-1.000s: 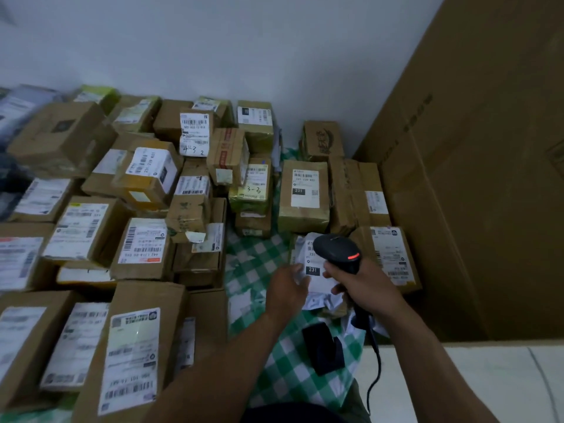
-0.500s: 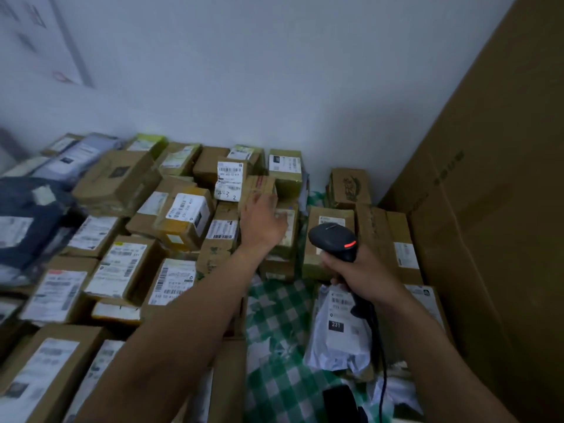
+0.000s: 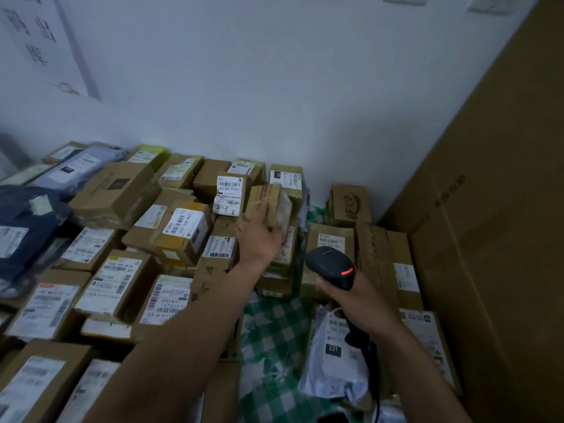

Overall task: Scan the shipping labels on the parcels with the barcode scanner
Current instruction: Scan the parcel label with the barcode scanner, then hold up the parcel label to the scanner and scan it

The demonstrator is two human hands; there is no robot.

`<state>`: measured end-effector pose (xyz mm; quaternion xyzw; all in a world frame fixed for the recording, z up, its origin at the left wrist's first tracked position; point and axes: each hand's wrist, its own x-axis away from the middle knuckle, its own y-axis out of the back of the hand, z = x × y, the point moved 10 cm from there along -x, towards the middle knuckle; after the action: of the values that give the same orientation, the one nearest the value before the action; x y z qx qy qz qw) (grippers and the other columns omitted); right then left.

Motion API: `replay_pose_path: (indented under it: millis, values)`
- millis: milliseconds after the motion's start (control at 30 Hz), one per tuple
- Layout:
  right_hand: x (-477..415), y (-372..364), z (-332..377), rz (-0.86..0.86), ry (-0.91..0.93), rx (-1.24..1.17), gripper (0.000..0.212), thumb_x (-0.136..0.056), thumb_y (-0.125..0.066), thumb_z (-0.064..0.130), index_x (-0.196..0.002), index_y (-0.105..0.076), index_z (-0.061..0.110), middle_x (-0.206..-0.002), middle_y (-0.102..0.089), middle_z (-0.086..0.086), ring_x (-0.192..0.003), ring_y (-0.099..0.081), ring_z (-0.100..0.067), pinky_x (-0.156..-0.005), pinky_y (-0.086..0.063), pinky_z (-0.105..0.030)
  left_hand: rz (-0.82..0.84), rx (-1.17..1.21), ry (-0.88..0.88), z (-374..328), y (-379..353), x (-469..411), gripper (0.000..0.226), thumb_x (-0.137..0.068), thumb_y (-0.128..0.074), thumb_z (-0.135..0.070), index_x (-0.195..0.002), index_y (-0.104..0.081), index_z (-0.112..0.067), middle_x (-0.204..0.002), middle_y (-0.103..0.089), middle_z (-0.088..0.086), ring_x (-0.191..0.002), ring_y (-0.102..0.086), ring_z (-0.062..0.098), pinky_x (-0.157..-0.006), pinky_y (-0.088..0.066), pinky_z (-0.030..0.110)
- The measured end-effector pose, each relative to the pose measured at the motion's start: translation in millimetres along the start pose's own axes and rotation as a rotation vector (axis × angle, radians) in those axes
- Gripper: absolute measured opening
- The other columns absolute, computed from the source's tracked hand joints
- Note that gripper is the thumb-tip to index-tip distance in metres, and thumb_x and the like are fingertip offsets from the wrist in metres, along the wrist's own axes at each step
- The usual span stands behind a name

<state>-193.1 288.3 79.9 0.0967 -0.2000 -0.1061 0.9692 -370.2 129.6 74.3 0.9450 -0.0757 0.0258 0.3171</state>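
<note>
The left hand (image 3: 259, 236) grips a small brown parcel (image 3: 268, 201), tilted, at the far middle of the pile (image 3: 119, 279). Nearer and to the right, the right hand (image 3: 358, 303) clasps the barcode scanner (image 3: 331, 265) (red light glowing).

Parcel storeroom: heaps of labelled cartons (image 3: 183, 230)

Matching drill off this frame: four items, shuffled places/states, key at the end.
Items
1. barcode scanner
2. small brown box
3. white mailer bag
4. dark blue parcel

Places/states
a. lies by the green checked cloth
b. gripped in the right hand
c. at the far left of the view
d. gripped by the left hand

Pairs: 1-b, 2-d, 3-a, 4-c
</note>
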Motion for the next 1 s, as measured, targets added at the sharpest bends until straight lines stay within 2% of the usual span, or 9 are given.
replay_pose_path:
  millis: [133, 200, 333, 433, 567, 700, 800, 933, 1000]
  values:
    - [12.2, 15.7, -2.6, -0.114, 0.036, -0.103, 0.029, -0.096, -0.073, 0.035, -0.121, -0.062, 0.042, -0.102, -0.074, 0.015, -0.085, -0.073, -0.005, -0.078, -0.058, -0.030, 0.097, 0.366, -0.053, -8.8, -5.9, 54.9, 0.066, -0.095, -0.069, -0.039, -0.151, -0.037, -0.056, -0.146, -0.049, -0.006, -0.132, -0.052, 0.014, -0.107, -0.048, 0.035]
    - [18.2, 22.7, -1.8, -0.184, 0.079, -0.102, 0.025, -0.095, -0.073, 0.040, -0.117, -0.064, 0.049, -0.103, -0.073, 0.023, -0.096, -0.069, -0.001, -0.092, -0.057, -0.038, 0.179, 0.504, -0.038, -9.7, -14.9, 85.5, 0.062, -0.100, -0.065, -0.026, -0.150, -0.041, -0.053, -0.130, -0.066, -0.019, -0.120, -0.063, 0.000, -0.103, -0.049, 0.026]
    - [35.9, 28.6, -2.9, -0.285, 0.112, -0.212, 0.017, -0.097, -0.072, 0.032, -0.106, -0.067, 0.046, -0.097, -0.076, 0.025, -0.095, -0.072, -0.004, -0.088, -0.060, -0.037, 0.250, 0.724, 0.102, 7.1, -36.2, 137.7, 0.061, -0.102, -0.060, -0.014, -0.139, -0.046, -0.060, -0.121, -0.072, -0.020, -0.114, -0.068, 0.005, -0.109, -0.050, 0.042]
    - [50.7, 29.2, -3.9, -0.340, 0.142, -0.235, 0.019, -0.095, -0.073, 0.034, -0.100, -0.068, 0.051, -0.098, -0.077, 0.023, -0.096, -0.073, -0.006, -0.086, -0.060, -0.037, 0.309, 0.736, 0.119, 12.0, -45.1, 156.2, 0.080, -0.100, -0.063, -0.009, -0.149, -0.025, -0.060, -0.132, -0.068, -0.012, -0.117, -0.066, 0.010, -0.108, -0.051, 0.041]
    - [65.8, 28.8, -6.9, -0.373, 0.163, -0.191, 0.019, -0.095, -0.074, 0.031, -0.099, -0.069, 0.049, -0.100, -0.078, 0.015, -0.095, -0.074, -0.008, -0.078, -0.058, -0.031, 0.439, 0.743, 0.088, 14.6, -53.9, 167.3, 0.100, -0.093, -0.063, 0.008, -0.142, -0.017, -0.066, -0.109, -0.072, -0.030, -0.105, -0.069, -0.001, -0.084, -0.057, 0.023]
    - [76.8, 20.0, -7.7, -0.317, 0.174, -0.103, 0.024, -0.096, -0.073, 0.027, -0.107, -0.063, 0.046, -0.092, -0.075, 0.025, -0.087, -0.069, 0.007, -0.078, -0.056, -0.019, 0.447, 0.698, 0.085, 24.1, -52.4, 167.2, 0.109, -0.090, -0.067, 0.009, -0.158, -0.011, -0.054, -0.123, -0.070, -0.024, -0.120, -0.065, 0.006, -0.105, -0.053, 0.039]
    - [83.8, 16.7, -5.9, -0.302, 0.176, -0.031, 0.032, -0.095, -0.074, 0.028, -0.117, -0.056, 0.043, -0.101, -0.066, 0.031, -0.088, -0.060, 0.018, -0.070, -0.045, -0.001, 0.445, 0.712, 0.075, 27.6, -49.9, 167.4, 0.098, -0.098, -0.068, -0.014, -0.159, -0.001, -0.054, -0.129, -0.070, -0.019, -0.124, -0.064, 0.010, -0.114, -0.044, 0.049]
    - [90.1, 19.5, -10.5, -0.314, 0.148, -0.025, 0.035, -0.092, -0.076, 0.033, -0.118, -0.057, 0.046, -0.104, -0.071, 0.023, -0.092, -0.070, 0.000, -0.075, -0.056, -0.018, 0.432, 0.626, -0.026, 22.0, -46.8, 171.7, 0.089, -0.099, -0.067, -0.031, -0.151, -0.003, -0.064, -0.131, -0.060, -0.031, -0.110, -0.059, -0.019, -0.107, -0.045, 0.025]
    - [93.9, 21.2, -9.8, -0.327, 0.156, -0.023, 0.031, -0.092, -0.076, 0.033, -0.113, -0.059, 0.047, -0.102, -0.072, 0.022, -0.089, -0.070, 0.004, -0.072, -0.056, -0.019, 0.413, 0.570, -0.088, 18.4, -47.6, 170.8, 0.091, -0.100, -0.067, -0.030, -0.156, -0.002, -0.060, -0.140, -0.054, -0.029, -0.115, -0.054, -0.021, -0.100, -0.047, 0.014]
